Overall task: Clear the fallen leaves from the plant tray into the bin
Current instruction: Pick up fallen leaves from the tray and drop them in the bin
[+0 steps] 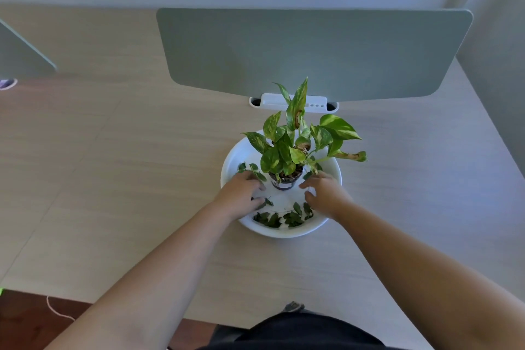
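A round white plant tray point(284, 231) rests on the wooden desk. In its middle stands a small potted plant point(295, 145) with green and yellow leaves. Several dark fallen leaves point(279, 219) lie along the tray's near rim, and a few more point(250, 167) at its left side. My left hand point(241, 193) lies palm down on the tray's left part, its fingers curled over some leaves. My right hand point(325, 193) lies on the tray's right part beside the pot, fingers bent and touching the tray floor. No bin is in view.
A grey-green divider panel point(312, 51) stands upright behind the tray on a white clip base point(294, 102). Another panel point(20, 57) shows at the far left. The desk's front edge point(113, 304) runs near my body, with dark floor and a white cable point(56, 310) below.
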The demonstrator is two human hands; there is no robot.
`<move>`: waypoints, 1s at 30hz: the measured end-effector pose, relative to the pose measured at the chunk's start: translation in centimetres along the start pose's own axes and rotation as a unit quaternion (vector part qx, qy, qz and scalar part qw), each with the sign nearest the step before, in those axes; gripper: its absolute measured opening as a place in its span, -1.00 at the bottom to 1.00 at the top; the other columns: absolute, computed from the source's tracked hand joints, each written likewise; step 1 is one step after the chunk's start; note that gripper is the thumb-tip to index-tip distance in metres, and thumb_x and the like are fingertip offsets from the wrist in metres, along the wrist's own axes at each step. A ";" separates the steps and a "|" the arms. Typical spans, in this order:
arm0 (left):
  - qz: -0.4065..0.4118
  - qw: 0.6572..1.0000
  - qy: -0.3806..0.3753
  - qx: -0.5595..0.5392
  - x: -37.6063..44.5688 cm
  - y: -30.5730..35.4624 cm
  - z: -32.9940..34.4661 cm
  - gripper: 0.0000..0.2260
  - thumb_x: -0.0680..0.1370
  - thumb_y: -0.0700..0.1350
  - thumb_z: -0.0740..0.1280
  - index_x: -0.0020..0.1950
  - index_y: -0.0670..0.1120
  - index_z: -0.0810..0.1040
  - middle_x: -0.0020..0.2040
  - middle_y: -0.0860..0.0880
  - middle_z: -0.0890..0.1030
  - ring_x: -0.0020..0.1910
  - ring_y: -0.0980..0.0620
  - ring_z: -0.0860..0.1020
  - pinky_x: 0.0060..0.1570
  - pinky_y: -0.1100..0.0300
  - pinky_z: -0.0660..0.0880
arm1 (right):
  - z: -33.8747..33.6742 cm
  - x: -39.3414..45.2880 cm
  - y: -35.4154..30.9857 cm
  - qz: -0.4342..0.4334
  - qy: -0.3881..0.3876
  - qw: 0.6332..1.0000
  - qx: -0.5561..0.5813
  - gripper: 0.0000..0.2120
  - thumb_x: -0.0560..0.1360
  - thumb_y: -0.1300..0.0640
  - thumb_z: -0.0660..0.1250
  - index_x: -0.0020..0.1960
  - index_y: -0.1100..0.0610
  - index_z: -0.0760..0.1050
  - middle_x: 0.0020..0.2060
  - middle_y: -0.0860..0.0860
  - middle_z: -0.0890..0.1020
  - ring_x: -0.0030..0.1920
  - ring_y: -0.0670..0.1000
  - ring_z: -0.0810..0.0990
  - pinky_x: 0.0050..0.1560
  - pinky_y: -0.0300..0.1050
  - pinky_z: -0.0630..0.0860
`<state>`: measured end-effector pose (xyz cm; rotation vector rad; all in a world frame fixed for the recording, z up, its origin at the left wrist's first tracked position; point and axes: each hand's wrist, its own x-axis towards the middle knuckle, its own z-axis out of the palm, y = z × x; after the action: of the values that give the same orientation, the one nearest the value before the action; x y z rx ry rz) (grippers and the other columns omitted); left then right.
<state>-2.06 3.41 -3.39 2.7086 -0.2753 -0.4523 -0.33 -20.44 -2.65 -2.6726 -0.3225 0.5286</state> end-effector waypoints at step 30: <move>-0.032 0.998 -0.047 0.039 0.2 -0.1 0.1 -0.24 0.30 0.39 0.39 0.40 0.05 0.38 0.31 -0.01 0.30 0.26 -0.05 0.32 0.12 0.01 0.47 | 0.8 -0.3 -1.3 0.051 -0.043 0.995 -0.080 -0.45 0.51 -0.25 0.21 0.41 -0.02 0.38 0.40 0.04 0.32 0.38 0.10 0.29 0.30 0.06 0.41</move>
<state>-1.94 3.43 -3.59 2.7838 -0.2375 -0.6004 -1.15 -19.09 -2.71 -2.8388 -0.2655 0.6770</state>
